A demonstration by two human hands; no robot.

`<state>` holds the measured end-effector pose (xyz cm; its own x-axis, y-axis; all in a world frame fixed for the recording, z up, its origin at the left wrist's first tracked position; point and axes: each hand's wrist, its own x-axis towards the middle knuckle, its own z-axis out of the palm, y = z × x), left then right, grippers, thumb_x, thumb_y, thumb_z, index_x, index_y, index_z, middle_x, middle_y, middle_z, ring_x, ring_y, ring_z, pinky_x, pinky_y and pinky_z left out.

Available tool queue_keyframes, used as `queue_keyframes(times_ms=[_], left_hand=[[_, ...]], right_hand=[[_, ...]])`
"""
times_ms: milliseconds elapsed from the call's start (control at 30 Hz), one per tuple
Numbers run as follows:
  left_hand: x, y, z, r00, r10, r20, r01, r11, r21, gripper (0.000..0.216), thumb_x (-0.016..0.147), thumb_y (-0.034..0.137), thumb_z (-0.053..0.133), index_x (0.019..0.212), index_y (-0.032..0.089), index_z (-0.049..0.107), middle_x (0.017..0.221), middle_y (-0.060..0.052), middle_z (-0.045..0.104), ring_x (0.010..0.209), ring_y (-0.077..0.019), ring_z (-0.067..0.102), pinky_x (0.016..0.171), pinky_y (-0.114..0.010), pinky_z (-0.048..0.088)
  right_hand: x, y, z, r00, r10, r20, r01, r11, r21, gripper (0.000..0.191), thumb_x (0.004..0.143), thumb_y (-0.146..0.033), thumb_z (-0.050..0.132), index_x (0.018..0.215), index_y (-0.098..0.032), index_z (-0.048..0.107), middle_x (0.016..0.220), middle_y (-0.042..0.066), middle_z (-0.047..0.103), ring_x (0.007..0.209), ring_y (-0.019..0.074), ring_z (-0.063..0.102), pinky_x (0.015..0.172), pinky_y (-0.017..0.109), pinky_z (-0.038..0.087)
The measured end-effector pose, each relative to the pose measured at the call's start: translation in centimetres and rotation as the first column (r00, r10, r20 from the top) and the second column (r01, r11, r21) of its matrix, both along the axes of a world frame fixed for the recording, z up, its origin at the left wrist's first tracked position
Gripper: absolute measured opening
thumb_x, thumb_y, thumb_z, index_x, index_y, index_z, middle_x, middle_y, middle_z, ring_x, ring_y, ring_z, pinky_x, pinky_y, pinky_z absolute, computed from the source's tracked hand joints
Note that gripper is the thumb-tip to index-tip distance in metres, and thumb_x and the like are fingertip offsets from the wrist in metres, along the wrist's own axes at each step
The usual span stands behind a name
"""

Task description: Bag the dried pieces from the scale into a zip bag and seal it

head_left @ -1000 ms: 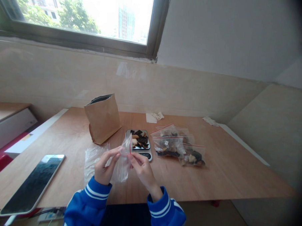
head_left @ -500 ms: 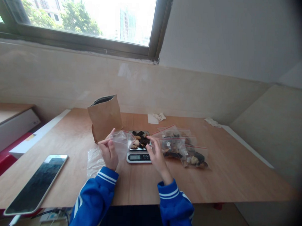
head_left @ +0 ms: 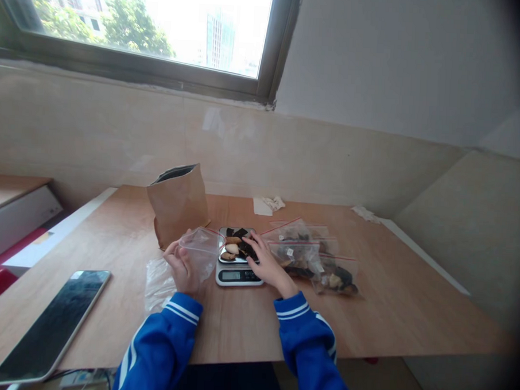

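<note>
My left hand [head_left: 183, 266] holds a clear zip bag [head_left: 201, 249] with its mouth held wide, right beside a small kitchen scale [head_left: 237, 273]. Dark and pale dried pieces [head_left: 236, 244] lie piled on the scale's platform. My right hand [head_left: 265, 262] rests on the right side of that pile, fingers spread over the pieces; whether it grips any is hidden. Both arms wear blue sleeves with white stripes.
A brown paper bag [head_left: 178, 204] stands open behind the scale. Several filled zip bags [head_left: 313, 257] lie to the right, and spare clear bags [head_left: 159, 281] to the left. A phone [head_left: 50, 325] lies near the wooden table's [head_left: 388, 304] front left edge. Crumpled paper [head_left: 267, 204] sits by the wall.
Both hands moved forward from in front of my chest to the scale. The bag went from pinched at its top by both hands to held open by the left; the right hand reached onto the pile.
</note>
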<state>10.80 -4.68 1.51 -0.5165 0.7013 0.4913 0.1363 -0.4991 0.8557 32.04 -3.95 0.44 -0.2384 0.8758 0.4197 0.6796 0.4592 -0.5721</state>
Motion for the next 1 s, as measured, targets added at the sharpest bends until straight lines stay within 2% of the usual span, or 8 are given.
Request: queue_keyframes(times_ms=[133,300,500,700,767,833,933,1000], left_hand=[[-0.5,-0.2,-0.1,0.997,0.039,-0.063,-0.043,0.997,-0.057,0.038,0.095,0.043,0.033,0.122,0.019,0.043,0.125,-0.012,0.061,0.117,-0.0233,0.057,0.099,-0.041,0.044],[-1.0,-0.3,-0.5,0.992,-0.008,-0.123,-0.005,0.994,-0.109,0.041,0.095,0.043,0.034,0.125,0.019,0.048,0.125,-0.011,0.061,0.120,-0.0232,0.055,0.100,-0.039,0.043],[-0.9,-0.3,-0.5,0.994,0.006,-0.107,-0.017,0.995,-0.102,0.041,0.096,0.042,0.032,0.126,0.018,0.044,0.124,-0.012,0.061,0.117,-0.0227,0.056,0.099,-0.040,0.043],[-0.8,-0.4,-0.5,0.995,0.015,-0.098,-0.026,0.993,-0.113,0.043,0.095,0.041,0.033,0.129,0.017,0.044,0.123,-0.012,0.061,0.114,-0.0226,0.057,0.095,-0.038,0.045],[-0.7,-0.3,-0.5,0.997,0.030,-0.077,-0.037,0.995,-0.094,0.044,0.095,0.043,0.034,0.128,0.016,0.045,0.121,-0.012,0.062,0.113,-0.0228,0.058,0.093,-0.038,0.046],[-0.5,-0.2,-0.5,0.998,0.046,-0.050,-0.049,0.997,-0.061,0.046,0.094,0.045,0.036,0.127,0.016,0.047,0.120,-0.011,0.063,0.111,-0.0228,0.059,0.093,-0.037,0.046],[-0.4,-0.1,-0.7,0.998,0.033,-0.045,-0.034,0.999,-0.011,0.045,0.093,0.047,0.038,0.127,0.019,0.049,0.119,-0.010,0.064,0.111,-0.0223,0.059,0.094,-0.037,0.045],[-0.4,0.0,-1.0,0.998,-0.002,-0.061,0.003,1.000,0.016,0.045,0.094,0.046,0.037,0.128,0.020,0.048,0.120,-0.009,0.064,0.112,-0.0222,0.059,0.096,-0.038,0.045]], right_hand=[[-0.2,-0.1,-0.4,0.999,0.005,-0.039,-0.003,0.999,0.048,0.041,0.087,-0.016,0.047,0.126,-0.024,0.056,0.134,0.011,0.053,0.130,0.0226,0.043,0.109,0.048,0.033],[0.0,-0.1,-0.7,0.994,-0.015,-0.111,0.024,0.997,0.075,0.025,0.087,-0.022,0.054,0.108,-0.023,0.067,0.119,0.009,0.064,0.116,0.0231,0.055,0.101,0.045,0.042],[-0.2,-0.1,-0.5,0.981,-0.050,-0.186,0.064,0.996,0.069,0.022,0.087,-0.022,0.053,0.101,-0.023,0.071,0.108,0.008,0.070,0.113,0.0243,0.058,0.099,0.044,0.044],[-0.4,-0.1,0.5,0.914,-0.174,-0.368,0.189,0.982,0.005,0.022,0.086,-0.031,0.055,0.097,-0.022,0.071,0.104,0.008,0.071,0.106,0.0251,0.061,0.096,0.043,0.046],[-0.8,-0.2,1.4,0.855,-0.194,-0.480,0.189,0.980,-0.059,0.024,0.085,-0.036,0.058,0.098,-0.021,0.071,0.103,0.008,0.071,0.101,0.0248,0.064,0.092,0.041,0.048],[-1.6,-0.4,2.7,0.750,-0.183,-0.635,0.127,0.983,-0.133,0.028,0.082,-0.040,0.062,0.099,-0.019,0.071,0.104,0.008,0.072,0.096,0.0232,0.065,0.090,0.039,0.049],[-3.4,-1.0,5.2,0.475,-0.152,-0.867,-0.069,0.975,-0.209,0.034,0.073,-0.042,0.072,0.098,-0.019,0.070,0.101,0.006,0.073,0.094,0.0202,0.067,0.090,0.035,0.050],[-4.6,-1.4,6.9,0.307,-0.142,-0.941,-0.240,0.945,-0.221,0.036,0.067,-0.040,0.078,0.096,-0.019,0.070,0.097,0.005,0.073,0.090,0.0181,0.067,0.090,0.034,0.051]])
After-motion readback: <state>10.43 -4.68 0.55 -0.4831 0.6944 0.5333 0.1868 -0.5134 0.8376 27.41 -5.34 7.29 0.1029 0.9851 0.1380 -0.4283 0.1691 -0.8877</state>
